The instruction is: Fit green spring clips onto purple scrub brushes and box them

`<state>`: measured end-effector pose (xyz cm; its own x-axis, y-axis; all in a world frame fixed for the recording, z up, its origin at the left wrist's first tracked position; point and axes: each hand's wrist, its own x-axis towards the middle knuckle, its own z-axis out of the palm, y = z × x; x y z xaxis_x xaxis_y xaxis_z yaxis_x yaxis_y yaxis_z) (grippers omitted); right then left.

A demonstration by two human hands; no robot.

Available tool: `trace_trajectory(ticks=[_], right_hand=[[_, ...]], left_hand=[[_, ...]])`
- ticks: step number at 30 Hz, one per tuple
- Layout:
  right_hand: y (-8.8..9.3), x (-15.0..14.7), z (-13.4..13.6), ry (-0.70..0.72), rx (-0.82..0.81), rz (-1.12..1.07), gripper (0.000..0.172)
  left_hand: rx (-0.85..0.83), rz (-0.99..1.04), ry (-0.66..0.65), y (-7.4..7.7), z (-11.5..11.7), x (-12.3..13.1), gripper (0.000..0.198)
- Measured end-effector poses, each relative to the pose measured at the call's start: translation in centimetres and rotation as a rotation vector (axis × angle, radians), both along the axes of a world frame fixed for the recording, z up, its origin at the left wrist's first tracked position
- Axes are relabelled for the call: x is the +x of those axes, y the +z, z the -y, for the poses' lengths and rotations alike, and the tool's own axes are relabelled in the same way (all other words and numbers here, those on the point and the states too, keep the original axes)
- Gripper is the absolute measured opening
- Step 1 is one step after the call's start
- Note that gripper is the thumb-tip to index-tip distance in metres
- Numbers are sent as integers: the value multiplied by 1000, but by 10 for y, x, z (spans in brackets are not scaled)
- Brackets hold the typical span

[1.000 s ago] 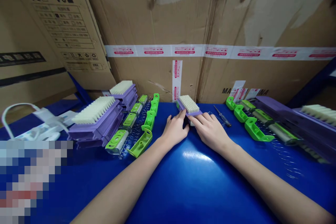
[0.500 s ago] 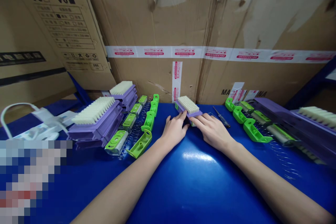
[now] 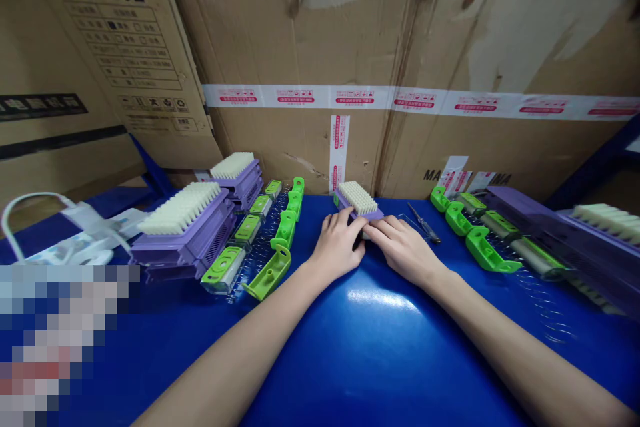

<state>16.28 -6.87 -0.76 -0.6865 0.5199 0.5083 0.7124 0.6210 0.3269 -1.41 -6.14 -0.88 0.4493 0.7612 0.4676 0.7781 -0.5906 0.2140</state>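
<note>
Since the previous frame, the left hand (image 3: 339, 245) has drawn its fingers into a higher arch, while the right hand (image 3: 406, 247) has barely changed. The purple brush (image 3: 358, 199) remains just beyond them, pale bristles facing up, with only a slight shift. The two hands stand close together but apart at its near end, fingers bent against it; the fingertips are partly hidden, so I cannot tell whether either is clamped on it.

Just beyond the right hand, toward the right, a screwdriver (image 3: 424, 223) lies on the blue tabletop (image 3: 350, 360). Farther right of that hand are curved green pieces (image 3: 484, 250), a row of clear-and-green blocks (image 3: 540, 257), loose springs (image 3: 543, 307) and a long purple part (image 3: 530, 213).

Left of the left hand runs a line of green brackets (image 3: 270, 273), nearest to it, then coiled springs (image 3: 249, 265), clear green-topped units (image 3: 224, 268) and stacked purple bodies topped with bristles (image 3: 180, 227). Well to the left of both hands sits a white plug (image 3: 85, 217) with its cable. Beyond the hands stands taped cardboard (image 3: 290, 47).
</note>
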Motion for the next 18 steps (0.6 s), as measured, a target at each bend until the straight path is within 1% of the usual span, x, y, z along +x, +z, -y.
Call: trace_trajectory(ticks=[4, 7, 9, 12, 13, 15, 18], right_hand=[[-1, -4, 0, 29, -45, -81, 30], [-1, -5, 0, 59, -128, -192, 29], [-1, -4, 1, 96, -194, -286, 33], [-2, -1, 0, 109, -225, -431, 49], [-2, -1, -1, 84, -216, -460, 53], [-2, 0, -3, -9, -197, -468, 57], [-3, -2, -5, -169, -175, -388, 60]], left_hand=[[-30, 13, 28, 0, -2, 0, 33], [-25, -19, 41, 0, -4, 1, 28], [-7, -53, 33, 0, -5, 1, 26], [26, -114, 7, 2, -5, 0, 27], [33, -131, -1, 3, -5, 0, 27], [36, -150, -10, 4, -6, 0, 26], [35, -166, -21, 5, -7, -1, 20]])
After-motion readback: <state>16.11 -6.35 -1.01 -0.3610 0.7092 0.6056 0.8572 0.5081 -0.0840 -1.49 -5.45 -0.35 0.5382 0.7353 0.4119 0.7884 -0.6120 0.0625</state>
